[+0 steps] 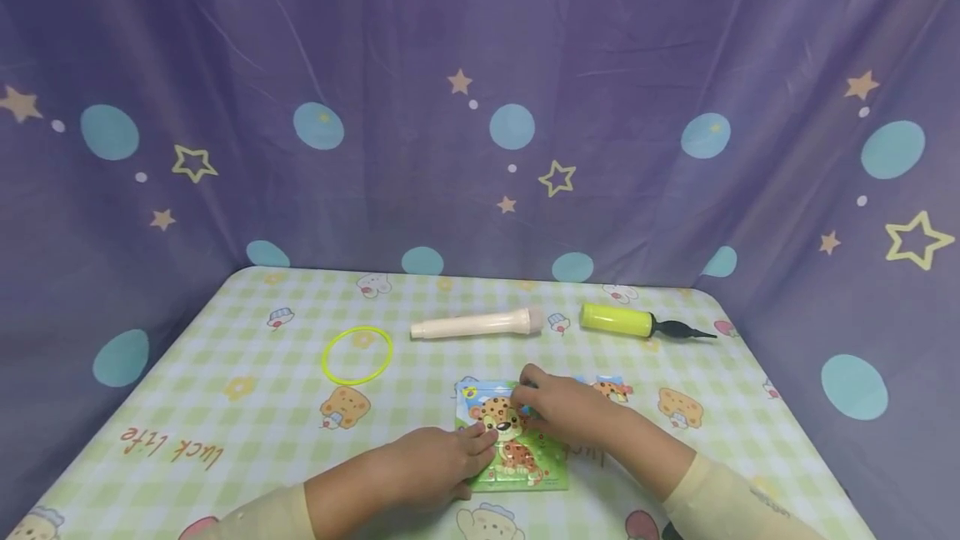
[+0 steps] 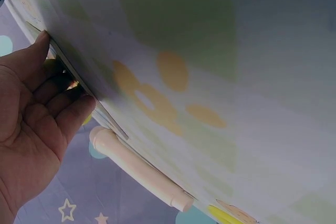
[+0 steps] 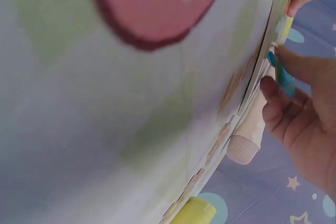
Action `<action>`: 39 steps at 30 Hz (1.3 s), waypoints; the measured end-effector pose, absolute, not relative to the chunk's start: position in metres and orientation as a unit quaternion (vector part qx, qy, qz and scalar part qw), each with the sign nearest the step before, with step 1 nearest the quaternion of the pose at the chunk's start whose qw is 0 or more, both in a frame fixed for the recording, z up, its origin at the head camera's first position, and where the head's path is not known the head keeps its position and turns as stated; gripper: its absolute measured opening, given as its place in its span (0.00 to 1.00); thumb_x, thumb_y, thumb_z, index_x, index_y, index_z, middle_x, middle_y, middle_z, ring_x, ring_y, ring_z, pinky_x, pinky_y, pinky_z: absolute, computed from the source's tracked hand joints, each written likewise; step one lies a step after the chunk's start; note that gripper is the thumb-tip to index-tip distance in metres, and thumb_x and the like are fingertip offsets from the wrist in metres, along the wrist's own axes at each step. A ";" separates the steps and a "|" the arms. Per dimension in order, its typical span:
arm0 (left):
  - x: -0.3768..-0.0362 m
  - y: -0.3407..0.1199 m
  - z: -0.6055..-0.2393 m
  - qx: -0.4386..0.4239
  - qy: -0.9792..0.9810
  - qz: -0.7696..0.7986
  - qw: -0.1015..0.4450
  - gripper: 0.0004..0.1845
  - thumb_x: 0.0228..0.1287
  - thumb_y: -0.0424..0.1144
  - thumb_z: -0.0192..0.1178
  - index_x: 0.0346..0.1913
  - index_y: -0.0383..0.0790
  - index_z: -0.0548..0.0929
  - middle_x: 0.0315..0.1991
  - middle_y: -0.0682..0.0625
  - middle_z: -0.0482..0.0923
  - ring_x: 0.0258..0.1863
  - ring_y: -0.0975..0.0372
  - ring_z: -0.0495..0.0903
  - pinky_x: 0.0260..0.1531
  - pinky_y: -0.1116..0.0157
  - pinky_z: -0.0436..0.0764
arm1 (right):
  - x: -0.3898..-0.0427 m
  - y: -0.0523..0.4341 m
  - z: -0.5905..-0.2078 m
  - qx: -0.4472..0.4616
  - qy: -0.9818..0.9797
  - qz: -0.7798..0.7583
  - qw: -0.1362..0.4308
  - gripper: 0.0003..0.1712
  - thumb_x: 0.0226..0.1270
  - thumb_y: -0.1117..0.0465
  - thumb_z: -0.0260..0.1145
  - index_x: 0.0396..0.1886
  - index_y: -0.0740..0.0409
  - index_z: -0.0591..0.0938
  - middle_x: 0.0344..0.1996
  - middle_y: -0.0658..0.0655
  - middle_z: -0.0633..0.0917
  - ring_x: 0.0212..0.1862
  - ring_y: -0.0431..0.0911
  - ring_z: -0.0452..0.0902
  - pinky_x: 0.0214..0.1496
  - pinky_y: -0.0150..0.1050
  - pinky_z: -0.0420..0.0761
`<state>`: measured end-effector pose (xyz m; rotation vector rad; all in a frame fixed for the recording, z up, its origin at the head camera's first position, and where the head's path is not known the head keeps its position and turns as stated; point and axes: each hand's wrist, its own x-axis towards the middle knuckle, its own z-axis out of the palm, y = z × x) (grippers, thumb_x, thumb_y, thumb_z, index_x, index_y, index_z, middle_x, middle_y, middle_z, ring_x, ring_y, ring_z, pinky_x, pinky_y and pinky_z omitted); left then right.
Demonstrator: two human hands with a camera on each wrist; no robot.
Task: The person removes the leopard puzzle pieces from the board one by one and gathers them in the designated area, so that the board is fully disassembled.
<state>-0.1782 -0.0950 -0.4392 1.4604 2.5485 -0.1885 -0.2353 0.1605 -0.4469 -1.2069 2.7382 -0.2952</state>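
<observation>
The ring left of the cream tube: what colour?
Yellow-green ring; clearest in the head view.

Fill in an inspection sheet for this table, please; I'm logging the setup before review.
Surface: table under a green checked cloth with cartoon prints and the words "luck life".
Job's things: leopard puzzle lying flat near the front edge.
Clutter: yellow ring, cream tube and yellow hand pump, all lying apart behind the puzzle.
Hands: left hand rests its fingers on the puzzle's left edge; right hand pinches a blue piece at the puzzle's upper right corner.
Cables: nothing seen.
Surroundings: purple curtain with stars and blue dots on three sides.
</observation>
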 end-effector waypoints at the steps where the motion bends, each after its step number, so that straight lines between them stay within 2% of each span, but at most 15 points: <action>1: -0.178 -0.095 -0.439 0.494 0.862 -0.066 0.099 0.32 0.69 0.54 0.56 0.73 0.49 0.67 0.75 0.53 0.60 0.74 0.61 0.61 0.56 0.68 0.78 | -0.235 0.161 -0.446 -0.402 0.907 -0.109 0.065 0.09 0.69 0.54 0.65 0.47 0.42 0.79 0.46 0.43 0.73 0.29 0.31 0.71 0.33 0.25 0.76; 4: -0.178 -0.095 -0.440 0.493 0.861 -0.072 0.098 0.32 0.69 0.55 0.56 0.73 0.49 0.67 0.75 0.53 0.59 0.74 0.61 0.61 0.56 0.68 0.78 | -0.235 0.162 -0.441 -0.377 0.911 -0.145 0.080 0.10 0.71 0.58 0.63 0.49 0.42 0.76 0.46 0.42 0.77 0.34 0.33 0.76 0.38 0.28 0.79; 7: -0.178 -0.095 -0.440 0.492 0.862 -0.070 0.103 0.32 0.69 0.55 0.56 0.73 0.50 0.67 0.76 0.54 0.59 0.74 0.61 0.61 0.56 0.68 0.78 | -0.237 0.167 -0.434 -0.339 0.918 -0.181 0.093 0.15 0.71 0.57 0.63 0.54 0.43 0.73 0.52 0.44 0.81 0.46 0.39 0.82 0.47 0.36 0.82; 10: -0.178 -0.095 -0.440 0.490 0.862 -0.067 0.108 0.32 0.70 0.55 0.55 0.73 0.50 0.66 0.76 0.54 0.58 0.74 0.61 0.60 0.57 0.68 0.77 | -0.241 0.177 -0.427 -0.314 0.924 -0.202 0.087 0.18 0.70 0.58 0.64 0.57 0.44 0.73 0.57 0.49 0.82 0.57 0.46 0.80 0.55 0.43 0.81; 13: -0.178 -0.095 -0.441 0.490 0.862 -0.065 0.112 0.32 0.70 0.54 0.55 0.74 0.50 0.66 0.76 0.54 0.58 0.74 0.61 0.60 0.58 0.67 0.77 | -0.248 0.194 -0.419 -0.289 0.927 -0.227 0.076 0.16 0.69 0.60 0.65 0.54 0.45 0.75 0.55 0.49 0.82 0.55 0.47 0.81 0.53 0.44 0.81; 16: -0.178 -0.094 -0.440 0.489 0.862 -0.062 0.115 0.31 0.71 0.54 0.55 0.74 0.50 0.66 0.76 0.54 0.58 0.74 0.60 0.60 0.59 0.66 0.76 | -0.255 0.216 -0.408 -0.260 0.933 -0.239 0.066 0.15 0.69 0.60 0.65 0.53 0.43 0.75 0.51 0.49 0.83 0.47 0.44 0.83 0.45 0.42 0.81; 21: -0.177 -0.093 -0.438 0.487 0.863 -0.066 0.115 0.31 0.71 0.53 0.55 0.74 0.50 0.66 0.76 0.53 0.58 0.74 0.60 0.60 0.60 0.66 0.76 | -0.263 0.254 -0.397 -0.196 0.937 -0.268 0.111 0.15 0.71 0.60 0.63 0.54 0.46 0.74 0.44 0.52 0.81 0.35 0.45 0.81 0.37 0.41 0.79; 28: -0.177 -0.094 -0.439 0.485 0.864 -0.073 0.114 0.31 0.71 0.54 0.55 0.74 0.50 0.66 0.76 0.54 0.57 0.74 0.60 0.60 0.60 0.66 0.76 | -0.267 0.298 -0.409 -0.141 0.932 -0.285 0.172 0.15 0.70 0.61 0.64 0.54 0.55 0.74 0.42 0.57 0.76 0.28 0.51 0.79 0.34 0.45 0.80; 32: -0.177 -0.094 -0.440 0.486 0.863 -0.076 0.112 0.31 0.71 0.54 0.54 0.74 0.50 0.65 0.76 0.53 0.57 0.74 0.60 0.60 0.60 0.66 0.75 | -0.267 0.313 -0.422 -0.132 0.931 -0.280 0.193 0.13 0.69 0.62 0.65 0.50 0.57 0.75 0.41 0.57 0.76 0.25 0.47 0.74 0.31 0.42 0.76; 36: -0.177 -0.094 -0.440 0.488 0.863 -0.076 0.107 0.31 0.71 0.54 0.54 0.74 0.50 0.66 0.76 0.53 0.57 0.74 0.60 0.61 0.61 0.66 0.75 | -0.268 0.321 -0.432 -0.105 0.930 -0.287 0.206 0.11 0.67 0.63 0.66 0.47 0.56 0.76 0.40 0.57 0.76 0.24 0.46 0.73 0.30 0.41 0.75; 39: -0.176 -0.094 -0.440 0.489 0.863 -0.073 0.104 0.31 0.71 0.54 0.55 0.74 0.49 0.66 0.76 0.53 0.58 0.74 0.60 0.61 0.61 0.65 0.75 | -0.270 0.324 -0.436 -0.108 0.935 -0.267 0.209 0.11 0.67 0.63 0.67 0.46 0.55 0.77 0.40 0.56 0.78 0.28 0.47 0.76 0.35 0.42 0.75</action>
